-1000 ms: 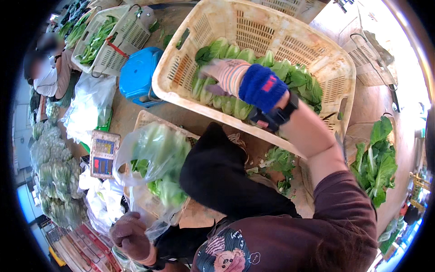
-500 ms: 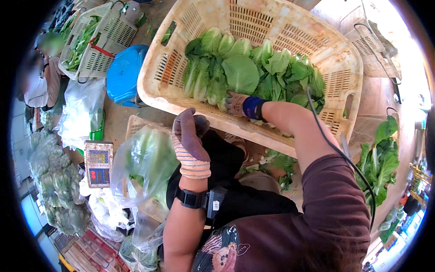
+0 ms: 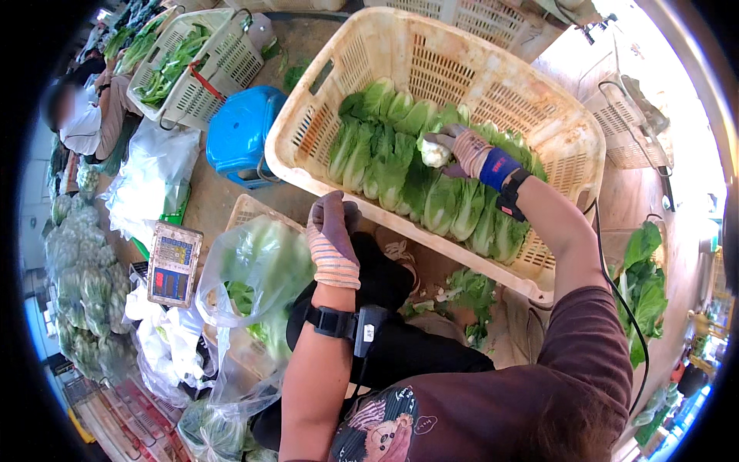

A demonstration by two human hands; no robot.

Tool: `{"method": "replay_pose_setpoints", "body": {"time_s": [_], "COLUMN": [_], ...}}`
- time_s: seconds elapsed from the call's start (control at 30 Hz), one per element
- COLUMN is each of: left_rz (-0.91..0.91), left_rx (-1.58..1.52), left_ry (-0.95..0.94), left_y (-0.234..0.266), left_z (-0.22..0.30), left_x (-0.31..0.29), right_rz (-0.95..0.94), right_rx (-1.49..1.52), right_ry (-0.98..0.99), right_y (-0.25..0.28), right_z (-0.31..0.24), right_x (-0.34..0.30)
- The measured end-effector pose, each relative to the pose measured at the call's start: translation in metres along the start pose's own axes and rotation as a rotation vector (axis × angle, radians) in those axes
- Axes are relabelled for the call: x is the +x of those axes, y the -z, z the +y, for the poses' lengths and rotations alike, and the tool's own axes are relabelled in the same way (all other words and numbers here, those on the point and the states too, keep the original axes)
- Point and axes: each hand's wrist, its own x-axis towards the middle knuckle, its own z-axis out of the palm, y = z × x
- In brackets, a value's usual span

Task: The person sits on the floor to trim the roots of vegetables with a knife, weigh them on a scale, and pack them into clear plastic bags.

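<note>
A large cream plastic crate (image 3: pixel 308 158) in front of me holds rows of green leafy cabbages (image 3: pixel 389 181). My right hand (image 3: pixel 468 150), in a striped glove with a blue cuff, is inside the crate. Its fingers are closed round a leafy cabbage (image 3: pixel 436 152), whose white cut end faces left. My left hand (image 3: pixel 335 235), in a striped glove with a dark palm, is held up by the crate's near left edge. Its fingers are curled in, and whether anything is in them is hidden. A clear plastic bag (image 3: pixel 219 296) of greens lies just left of it.
A blue plastic stool (image 3: pixel 242 135) stands left of the crate. A scale display (image 3: pixel 174 263) sits by white bags (image 3: pixel 165 331). Leaf scraps (image 3: pixel 469 296) lie below the crate. Leafy greens (image 3: pixel 645 289) are at right; a person (image 3: pixel 92 123) sits far left.
My right hand has moved from the crate's near side up over the rows and now grips a cabbage by its cut end. The view has shifted; my left hand stays curled.
</note>
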Motion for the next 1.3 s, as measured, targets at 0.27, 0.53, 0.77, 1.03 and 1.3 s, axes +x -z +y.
{"method": "replay_pose_setpoints", "body": {"time_s": [0.27,0.53,0.77,1.03,1.3], "left_rz": [-0.288,-0.177,-0.106,-0.045,-0.030], "left_rx": [0.609,0.427,-0.019,0.009,0.004], "left_ry": [-0.696,-0.464,-0.483,-0.541,-0.579], "left_y": [-0.016,-0.006,0.031,0.012,0.015], "left_z": [0.000,0.041,0.056,0.060,0.059], "left_x": [-0.016,-0.047,-0.020,-0.029,-0.029], "right_rz": [0.449,0.458,-0.508,-0.943,-0.393], "right_rx": [0.287,0.815,-0.275,-0.570,-0.384], "right_ry": [-0.021,0.355,0.244,0.231,0.183], "right_y": [0.050,0.108,-0.065,-0.173,-0.073], "right_z": [-0.052,-0.134,-0.038,-0.031,-0.029], "right_x": [-0.010,0.008,-0.025,-0.020,-0.041]}}
